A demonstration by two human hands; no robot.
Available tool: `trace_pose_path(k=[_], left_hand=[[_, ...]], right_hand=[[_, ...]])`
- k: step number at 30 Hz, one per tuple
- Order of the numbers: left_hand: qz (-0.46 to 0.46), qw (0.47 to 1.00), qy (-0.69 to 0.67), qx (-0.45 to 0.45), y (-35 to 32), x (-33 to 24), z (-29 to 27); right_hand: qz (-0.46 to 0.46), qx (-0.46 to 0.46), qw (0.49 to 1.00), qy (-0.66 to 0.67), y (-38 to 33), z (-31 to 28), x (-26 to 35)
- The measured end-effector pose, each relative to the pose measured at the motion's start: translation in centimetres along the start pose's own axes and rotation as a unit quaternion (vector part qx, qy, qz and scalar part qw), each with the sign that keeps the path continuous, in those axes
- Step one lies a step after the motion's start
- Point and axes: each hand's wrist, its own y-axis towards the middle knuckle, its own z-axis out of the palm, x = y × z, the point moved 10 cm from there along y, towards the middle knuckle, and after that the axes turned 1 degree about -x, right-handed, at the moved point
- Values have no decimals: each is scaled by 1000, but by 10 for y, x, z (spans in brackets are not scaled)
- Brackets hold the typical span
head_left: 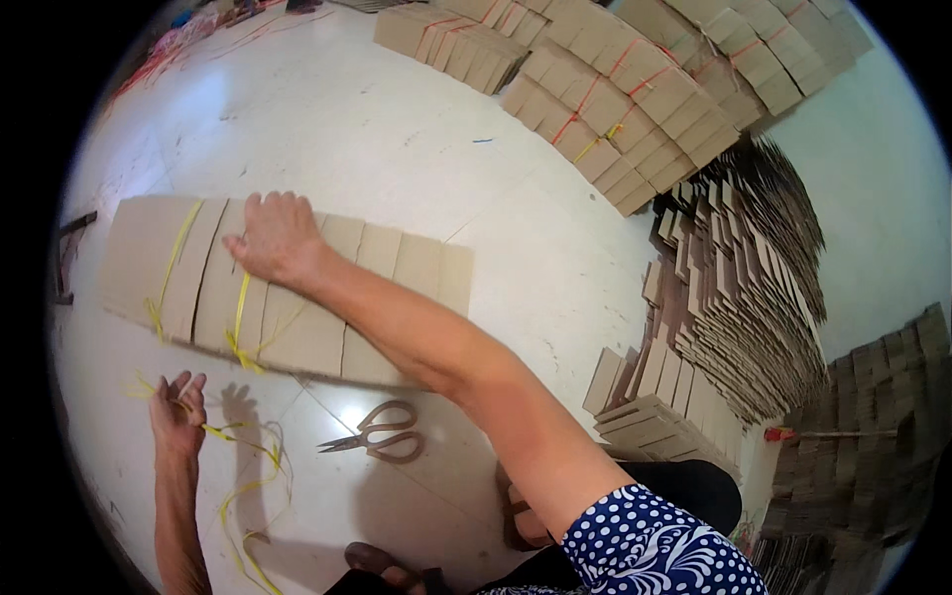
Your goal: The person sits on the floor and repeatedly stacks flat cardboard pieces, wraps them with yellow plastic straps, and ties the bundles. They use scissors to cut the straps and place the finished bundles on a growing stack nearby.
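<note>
A long bundle of flat cardboard pieces (372, 263) lies on the floor at the left, with two yellow strings (241, 302) tied around it and knotted at its near side. My right hand (281, 238) is on top of it, fingers bent over its far edge near the second string. In front of the bundle's near left side, my left hand (178, 412) has half-curled fingers around a loose yellow string (230, 496) that trails down toward my feet. Scissors (382, 433) with large looped handles lie partly spread on the floor beside the bundle.
Tied cardboard bundles (615, 89) are stacked at the far right. Loose cardboard piles (734, 297) lean along the right side, and another large stack (863, 436) stands behind. Red strings (178, 50) lie at the far left. A dark stool (635, 476) is by my legs.
</note>
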Motion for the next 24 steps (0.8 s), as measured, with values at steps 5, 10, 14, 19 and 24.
trace_pose_path(k=[5, 10, 14, 19, 24], left_hand=[[-61, 998, 5, 19, -27, 35, -5], [34, 998, -18, 55, -35, 52, -24], [76, 985, 148, 38, -47, 54, -91], [7, 986, -144, -88, -39, 100, -151], [22, 952, -194, -236, -109, 122, -145]], right_hand=[[-39, -52, 998, 11, -42, -20, 46], [-125, 1, 990, 60, -92, -7, 111], [-182, 171, 929, 273, -73, 12, 106], [-38, 240, 963, 120, -20, 114, 23], [-9, 365, 910, 199, -34, 184, 46]])
